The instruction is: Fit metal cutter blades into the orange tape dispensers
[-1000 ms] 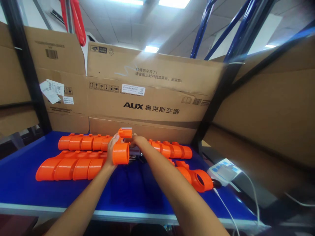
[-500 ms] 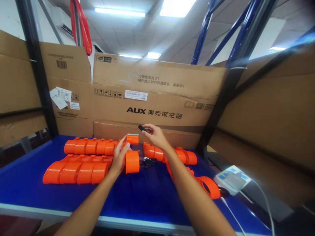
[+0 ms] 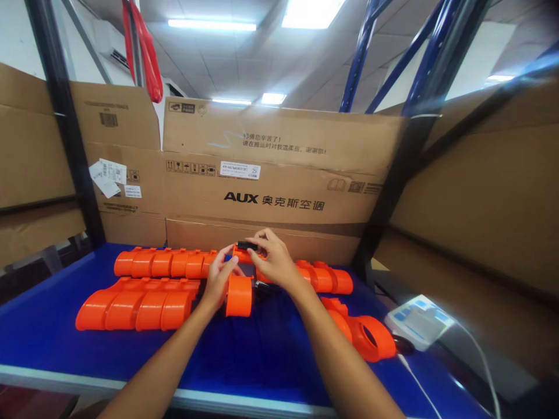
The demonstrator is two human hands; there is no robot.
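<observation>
My left hand [image 3: 220, 280] is closed around an orange plastic part [image 3: 239, 295], whose rounded lower section shows below the fingers. A smaller orange section [image 3: 243, 255] shows above the thumb; whether the two join is hidden by the hand. Between the fingertips of my right hand [image 3: 273, 259] is a small black rectangular piece [image 3: 247, 245]. It lies level along the top of the orange section, seemingly touching it. Behind and below the hands, some black pieces [image 3: 264, 289] lie on the blue tabletop [image 3: 262, 361].
Two rows of orange parts, a back row [image 3: 161, 263] and a front row [image 3: 135, 305], lie at left. More orange parts [image 3: 323, 278] and an orange ring-shaped part [image 3: 371, 337] lie right. A white device [image 3: 420, 321] with a cable stands far right. Cardboard [image 3: 275, 180] walls the back.
My right hand has moved down and left, bringing the black piece from above onto the top of the orange section. My left hand and its orange part have shifted slightly right and down.
</observation>
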